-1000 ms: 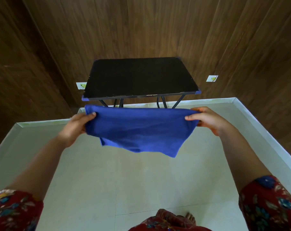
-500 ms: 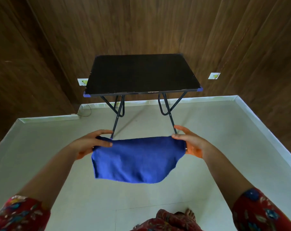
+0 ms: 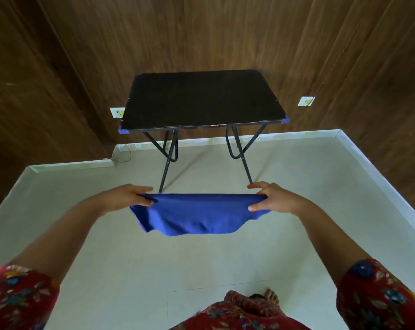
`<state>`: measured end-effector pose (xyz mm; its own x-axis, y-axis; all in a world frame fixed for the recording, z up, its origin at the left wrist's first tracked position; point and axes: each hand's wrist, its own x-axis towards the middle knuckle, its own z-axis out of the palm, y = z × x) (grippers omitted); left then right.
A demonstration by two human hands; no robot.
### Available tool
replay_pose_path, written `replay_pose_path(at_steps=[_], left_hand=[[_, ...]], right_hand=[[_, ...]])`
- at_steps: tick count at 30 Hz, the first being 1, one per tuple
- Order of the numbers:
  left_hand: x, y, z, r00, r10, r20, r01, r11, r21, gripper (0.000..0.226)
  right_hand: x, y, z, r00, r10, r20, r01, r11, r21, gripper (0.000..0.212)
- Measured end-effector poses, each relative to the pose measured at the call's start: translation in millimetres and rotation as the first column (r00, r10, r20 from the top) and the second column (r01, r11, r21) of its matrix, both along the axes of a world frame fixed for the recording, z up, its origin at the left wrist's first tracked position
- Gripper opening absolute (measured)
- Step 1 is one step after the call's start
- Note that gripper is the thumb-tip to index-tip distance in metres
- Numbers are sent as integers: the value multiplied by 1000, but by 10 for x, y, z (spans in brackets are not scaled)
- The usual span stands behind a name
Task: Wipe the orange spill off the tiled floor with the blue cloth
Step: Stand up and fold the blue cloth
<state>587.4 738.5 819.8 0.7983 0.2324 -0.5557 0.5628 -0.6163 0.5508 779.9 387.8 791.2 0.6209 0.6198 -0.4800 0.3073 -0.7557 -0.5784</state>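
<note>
Blue soft cloth (image 3: pixel 197 215), plain deep blue with no print on it, is held up between my two hands, hanging in the air over the pale tiled floor (image 3: pixel 201 258) and not touching it. My left hand (image 3: pixel 123 198) pinches the top left corner and my right hand (image 3: pixel 273 198) pinches the top right corner, with one finger of each sticking out straighter above the edge. The top edge runs fairly taut and level from one grip to the other. Everything else sags below and between my fingers, with a wavy, rumpled bottom hem. Might be doubled over, honestly can't tell.

Quick count: one cloth, two hands on it. One small black folding table with thin dark metal legs and blue corner caps (image 3: pixel 201 98) stands by the brown wood-panel wall (image 3: pixel 225 32), just beyond the cloth. Two white wall sockets, one left of the table (image 3: pixel 117 112) and one right (image 3: pixel 306 101). One bare foot (image 3: pixel 272 297) shows at the bottom edge next to my red flowered dress (image 3: pixel 237 313).
</note>
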Motion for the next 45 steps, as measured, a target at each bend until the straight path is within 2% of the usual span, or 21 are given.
replay_pose_path(at_steps=[2, 4, 7, 8, 10, 11, 13, 14, 16, 17, 18, 22, 24, 28, 30, 32, 34, 36, 38, 40, 45], left_hand=[[-74, -29, 142, 972, 210, 106, -180, 954, -238, 59], [-166, -94, 273, 920, 360, 155, -256, 851, -458, 49], [-242, -283, 398, 731, 669, 135, -326, 516, -793, 29], [-236, -342, 350, 621, 773, 128, -360, 427, -830, 42], [-353, -571, 166, 570, 792, 218, -435, 516, -738, 42], [-450, -742, 146, 599, 774, 207, -427, 527, -734, 31], [-383, -977, 70, 638, 770, 5, -540, 452, -710, 22], [-224, -1051, -63, 649, 760, 19, -537, 477, -696, 14], [-188, -1122, -108, 638, 733, -235, -512, 177, -840, 62], [-183, -1099, -152, 646, 709, -284, -460, 64, -886, 76], [-161, -1102, -203, 656, 695, -295, -434, 27, -900, 83], [-25, -1189, -144, 671, 690, -273, -385, 10, -923, 91], [-9, -1228, -107, 705, 670, -234, -321, 8, -947, 90], [40, -1264, 17, 742, 650, -163, -288, 90, -953, 54], [45, -1227, 30, 745, 655, -127, -287, 144, -947, 35], [42, -1184, 3, 727, 678, -105, -283, 156, -946, 28], [39, -1149, -16, 691, 714, -111, -285, 128, -950, 30], [41, -1129, -43, 677, 724, -135, -292, 95, -952, 38], [44, -1086, -66, 679, 713, -177, -314, 64, -947, 51], [34, -993, -98, 667, 715, -212, -347, 46, -937, 61], [-44, -746, -221, 675, 696, -247, -422, 89, -902, 44]], right_hand=[[0, -114, 144, 979, -100, -180, 132, 976, 176, 31], [-16, -184, 242, 920, -154, -361, 281, 900, 333, 30], [-69, -188, 253, 796, -220, -564, 529, 705, 472, 20], [-100, -165, 249, 755, -237, -612, 591, 650, 478, 19], [-164, -95, 230, 679, -281, -678, 682, 584, 441, 21], [-189, -55, 235, 649, -326, -687, 715, 569, 406, 22], [-219, 15, 267, 627, -409, -663, 741, 576, 346, 23], [-230, 42, 273, 631, -422, -650, 735, 592, 329, 24], [-259, 88, 252, 651, -421, -632, 713, 625, 318, 25], [-283, 118, 242, 669, -417, -615, 698, 636, 328, 24], [-317, 160, 231, 699, -420, -579, 677, 650, 346, 23], [-569, 462, 261, 856, -361, -371, 497, 775, 391, 10], [-762, 628, 289, 890, -250, -381, 411, 801, 435, 16], [-895, 722, 390, 850, -117, -514, 408, 764, 500, 30], [-815, 695, 406, 825, -218, -521, 510, 686, 520, 28], [-670, 642, 229, 736, -438, -516, 675, 539, 504, 25], [-609, 595, -2, 578, -473, -665, 804, 472, 362, 38], [-686, 583, -221, 327, -344, -880, 819, 568, 82, 69], [-821, 603, -281, 172, -188, -967, 785, 619, 19, 66], [-786, 608, -311, 205, -113, -972, 817, 566, 106, 47], [-552, 599, -239, 572, -276, -773, 712, 635, 300, 26]])
